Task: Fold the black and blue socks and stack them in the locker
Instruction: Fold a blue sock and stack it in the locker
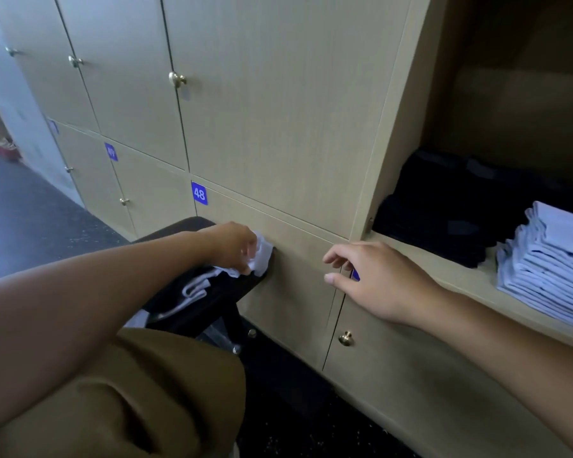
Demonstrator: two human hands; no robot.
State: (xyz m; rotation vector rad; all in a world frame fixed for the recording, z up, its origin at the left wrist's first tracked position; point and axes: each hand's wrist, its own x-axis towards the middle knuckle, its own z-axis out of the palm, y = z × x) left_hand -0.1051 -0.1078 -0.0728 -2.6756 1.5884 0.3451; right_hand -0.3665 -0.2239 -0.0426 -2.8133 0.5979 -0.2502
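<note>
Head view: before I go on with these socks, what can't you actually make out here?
- Blue sock in the left hand: motion blur and the fingers hide its fold and the grip.
- Socks on the black stool: the left forearm covers most; count unclear.
- Black stack in the locker: too dark to count.
- Blue stack: cut off by the right edge.
- Small blue label behind the right hand: unreadable.

head view: the only one we have, worn on the head, so nothing is shared with a second view | facing: we look forward and down, wide-angle, along a wall of locker doors (pixel 278 104) receding left | nearness: close, both forearms reach in from the bottom edge | right edge: open locker (pixel 470 285) shelf
</note>
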